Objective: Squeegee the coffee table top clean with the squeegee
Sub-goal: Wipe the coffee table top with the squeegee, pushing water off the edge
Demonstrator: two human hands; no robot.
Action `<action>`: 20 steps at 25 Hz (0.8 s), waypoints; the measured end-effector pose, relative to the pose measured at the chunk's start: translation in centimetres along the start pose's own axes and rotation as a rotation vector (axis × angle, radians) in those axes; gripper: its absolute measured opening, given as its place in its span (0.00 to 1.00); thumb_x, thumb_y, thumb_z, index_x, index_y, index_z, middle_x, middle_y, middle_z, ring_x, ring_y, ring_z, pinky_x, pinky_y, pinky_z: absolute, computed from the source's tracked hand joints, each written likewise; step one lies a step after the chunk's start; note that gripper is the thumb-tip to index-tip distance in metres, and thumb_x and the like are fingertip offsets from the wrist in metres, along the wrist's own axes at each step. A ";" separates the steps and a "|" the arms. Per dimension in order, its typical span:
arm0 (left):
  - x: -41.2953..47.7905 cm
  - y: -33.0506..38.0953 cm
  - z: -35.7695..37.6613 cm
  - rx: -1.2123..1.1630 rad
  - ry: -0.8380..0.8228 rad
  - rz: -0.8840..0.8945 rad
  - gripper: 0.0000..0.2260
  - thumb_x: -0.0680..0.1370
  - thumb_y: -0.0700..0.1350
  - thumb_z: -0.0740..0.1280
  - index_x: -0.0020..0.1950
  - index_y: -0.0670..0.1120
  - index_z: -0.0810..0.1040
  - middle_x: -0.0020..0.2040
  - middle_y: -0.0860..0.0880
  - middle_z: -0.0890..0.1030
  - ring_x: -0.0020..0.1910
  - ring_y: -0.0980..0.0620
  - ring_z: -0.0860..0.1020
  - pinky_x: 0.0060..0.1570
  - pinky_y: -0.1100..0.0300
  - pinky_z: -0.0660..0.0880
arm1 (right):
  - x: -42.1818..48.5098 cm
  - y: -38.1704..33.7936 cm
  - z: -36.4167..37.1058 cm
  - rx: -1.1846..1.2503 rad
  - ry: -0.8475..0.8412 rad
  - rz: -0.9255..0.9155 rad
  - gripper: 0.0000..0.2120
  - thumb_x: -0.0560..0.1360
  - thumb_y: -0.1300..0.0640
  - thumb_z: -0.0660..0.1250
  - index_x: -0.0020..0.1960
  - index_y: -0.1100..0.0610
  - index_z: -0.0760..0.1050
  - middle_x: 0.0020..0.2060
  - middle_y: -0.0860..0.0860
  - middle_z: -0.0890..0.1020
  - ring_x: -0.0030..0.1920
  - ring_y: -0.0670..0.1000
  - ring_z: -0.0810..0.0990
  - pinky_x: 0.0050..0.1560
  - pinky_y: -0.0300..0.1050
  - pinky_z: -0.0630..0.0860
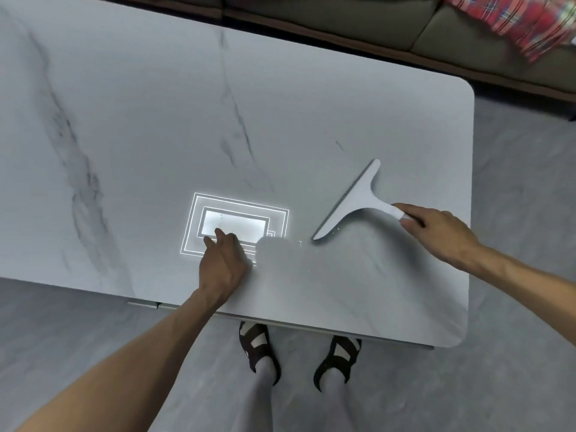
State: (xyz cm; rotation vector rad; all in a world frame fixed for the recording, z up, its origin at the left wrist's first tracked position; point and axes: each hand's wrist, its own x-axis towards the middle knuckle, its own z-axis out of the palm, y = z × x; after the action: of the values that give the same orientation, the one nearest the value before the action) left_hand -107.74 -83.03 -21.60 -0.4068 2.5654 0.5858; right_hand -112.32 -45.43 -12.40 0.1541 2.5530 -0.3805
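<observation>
The squeegee lies on the right part of the counter, a pale marble-look top with grey veins and rounded corners. It is a white, T-shaped tool. Its blade is the long axis, running on a slant from a near end toward the middle of the counter up to a far end closer to the right edge. The stem of the T points back and to the right, toward the person. The right hand comes in from the right side and holds the very end of that stem, fingers curled over the top and thumb beneath it. The blade's edge looks to be down on the surface, though I cannot tell how firmly it presses. A few small white specks sit just beside the blade's near end. The left hand is well apart from the tool, nearer the front edge. It holds nothing, its bent fingers resting by their tips on the surface, right at a bright rectangular reflection in the top. Below the counter's front edge the person's feet in dark sandals stand on a grey floor. Beyond the far edge is a dull green sofa with a red plaid cloth on it.
</observation>
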 end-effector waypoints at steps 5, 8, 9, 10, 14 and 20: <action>-1.4 -5.3 -2.8 -0.253 0.215 -0.206 0.12 0.80 0.49 0.60 0.62 0.49 0.74 0.55 0.49 0.82 0.54 0.45 0.80 0.53 0.52 0.75 | 1.8 -12.1 5.5 -0.088 -0.150 -0.403 0.17 0.79 0.40 0.54 0.67 0.29 0.64 0.64 0.40 0.77 0.63 0.51 0.76 0.54 0.46 0.70; -1.6 -8.4 -4.4 -0.265 0.239 -0.334 0.18 0.78 0.41 0.60 0.68 0.45 0.71 0.65 0.45 0.77 0.62 0.43 0.76 0.60 0.50 0.72 | 2.3 -20.2 11.1 -0.104 -0.276 -0.607 0.18 0.80 0.41 0.54 0.69 0.32 0.64 0.65 0.45 0.77 0.64 0.53 0.74 0.57 0.50 0.71; -1.6 -9.2 -4.8 -0.256 0.228 -0.355 0.21 0.77 0.40 0.60 0.70 0.44 0.69 0.68 0.45 0.75 0.65 0.42 0.74 0.63 0.50 0.70 | 2.3 -22.4 12.7 -0.107 -0.292 -0.650 0.18 0.81 0.42 0.54 0.70 0.33 0.65 0.63 0.46 0.78 0.64 0.54 0.75 0.56 0.50 0.71; -1.7 -9.8 -5.0 -0.250 0.209 -0.365 0.23 0.76 0.39 0.60 0.72 0.44 0.67 0.70 0.44 0.73 0.68 0.42 0.72 0.65 0.49 0.69 | 2.4 -24.0 14.0 -0.110 -0.298 -0.677 0.18 0.81 0.42 0.54 0.70 0.35 0.66 0.62 0.47 0.79 0.63 0.54 0.75 0.54 0.49 0.70; -1.5 -10.5 -4.5 -0.185 0.172 -0.309 0.20 0.75 0.35 0.60 0.68 0.41 0.67 0.65 0.41 0.74 0.63 0.39 0.74 0.60 0.50 0.70 | 3.7 -25.2 15.5 -0.120 -0.256 -0.667 0.18 0.81 0.44 0.54 0.70 0.37 0.67 0.62 0.47 0.80 0.62 0.55 0.76 0.52 0.49 0.69; -0.9 -6.8 -2.6 -0.059 0.128 -0.027 0.17 0.72 0.30 0.55 0.60 0.37 0.71 0.57 0.40 0.73 0.56 0.40 0.74 0.56 0.51 0.72 | 5.4 -16.0 10.9 -0.082 -0.157 -0.452 0.17 0.80 0.42 0.52 0.68 0.31 0.66 0.64 0.45 0.78 0.62 0.55 0.76 0.55 0.48 0.72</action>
State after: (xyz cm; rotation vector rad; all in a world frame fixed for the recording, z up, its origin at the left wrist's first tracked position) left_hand -105.39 -90.00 -21.39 -0.5131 2.6641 0.6464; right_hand -114.37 -63.84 -20.36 -0.4723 2.4262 -0.4344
